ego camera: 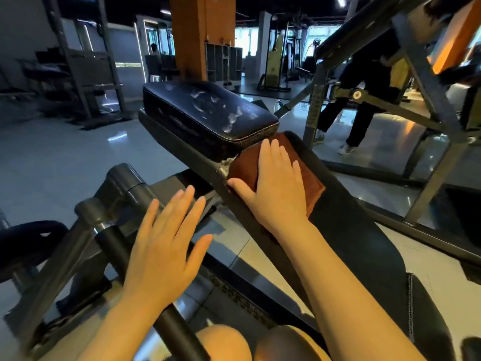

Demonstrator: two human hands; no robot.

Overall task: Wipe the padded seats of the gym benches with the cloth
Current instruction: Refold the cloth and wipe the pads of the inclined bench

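Fingers (279,157) of my right hand (277,186) lie flat, pressing the brown cloth (315,187) onto the black padded seat (346,230); my left hand (162,243) hovers beside, spread, holding nothing.

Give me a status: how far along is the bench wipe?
Done: nothing can be confirmed from one frame; the worn seat pad shows only whitish scuffs. In hand: the right hand presses the brown cloth flat on the long back pad, just below the gap to the seat. The left hand hovers open, holding nothing. Left: apparently the rest of the back pad toward the camera, and possibly the seat pad.
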